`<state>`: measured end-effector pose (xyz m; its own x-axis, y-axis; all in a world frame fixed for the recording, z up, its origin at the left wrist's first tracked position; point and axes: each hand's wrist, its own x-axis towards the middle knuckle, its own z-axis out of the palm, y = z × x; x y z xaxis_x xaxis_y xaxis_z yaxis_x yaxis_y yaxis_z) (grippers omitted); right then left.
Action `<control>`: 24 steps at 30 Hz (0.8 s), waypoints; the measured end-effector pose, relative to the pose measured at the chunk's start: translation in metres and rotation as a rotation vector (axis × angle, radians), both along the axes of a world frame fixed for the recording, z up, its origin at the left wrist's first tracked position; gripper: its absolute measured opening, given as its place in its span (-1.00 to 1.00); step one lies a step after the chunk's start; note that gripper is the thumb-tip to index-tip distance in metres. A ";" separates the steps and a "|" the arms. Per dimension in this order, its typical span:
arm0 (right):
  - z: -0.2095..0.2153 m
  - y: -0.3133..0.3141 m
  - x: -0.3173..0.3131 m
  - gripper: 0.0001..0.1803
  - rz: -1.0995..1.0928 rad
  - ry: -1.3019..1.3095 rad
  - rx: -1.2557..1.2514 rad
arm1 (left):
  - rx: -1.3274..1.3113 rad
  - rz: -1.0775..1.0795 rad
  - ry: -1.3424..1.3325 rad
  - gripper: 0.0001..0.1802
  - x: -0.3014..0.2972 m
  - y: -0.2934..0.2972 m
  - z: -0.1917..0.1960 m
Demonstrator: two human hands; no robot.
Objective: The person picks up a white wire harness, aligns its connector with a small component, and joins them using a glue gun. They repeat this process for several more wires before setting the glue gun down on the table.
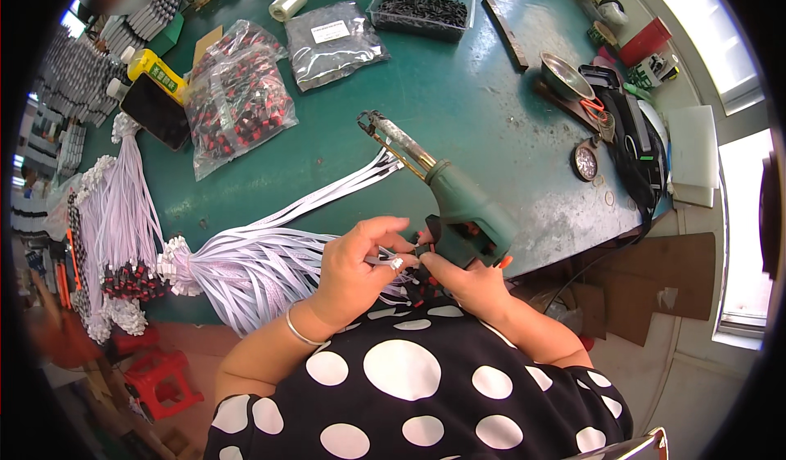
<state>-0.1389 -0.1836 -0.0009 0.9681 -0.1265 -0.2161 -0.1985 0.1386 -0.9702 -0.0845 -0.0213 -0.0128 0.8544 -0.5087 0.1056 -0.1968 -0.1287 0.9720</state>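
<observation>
Working on the ends of white cables [246, 267], with a big pile of them lying left of the green gun-shaped tool [471, 210].
Just left of the tool, the left hand [354, 259] seems to pinch a thin cable end [382, 259] by its thumb, with its pointing finger stretched out. The right hand [476, 286] is just below the tool, its thumb by a small black plug [423, 249]; its other fingers are hidden, so I can't tell if they grip. A few cables [344, 185] with dark ends lie beside the tool's long metal nose [407, 144], so maybe those are done. Most of the big pile may be left, but I can't be sure.
</observation>
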 end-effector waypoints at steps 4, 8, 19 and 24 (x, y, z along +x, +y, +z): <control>-0.011 -0.004 -0.002 -0.76 -0.070 -0.052 0.200 | -0.028 0.029 -0.191 -0.53 0.000 -0.002 -0.001; -0.006 -0.001 0.002 -0.79 -0.135 0.027 0.242 | -0.030 0.024 -0.205 -0.60 -0.002 -0.002 -0.003; -0.006 -0.006 -0.001 -0.76 -0.136 -0.154 -0.102 | -0.154 -0.127 0.436 -0.87 0.009 0.005 0.000; -0.015 -0.014 0.001 -0.72 0.095 -0.267 -0.608 | -0.108 -0.197 0.654 -0.93 0.016 0.005 0.014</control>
<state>-0.1378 -0.1976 -0.0163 0.9914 -0.0618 0.1157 0.0753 -0.4540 -0.8878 -0.0681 -0.0168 0.0012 0.6525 -0.6768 -0.3408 0.4241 -0.0466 0.9044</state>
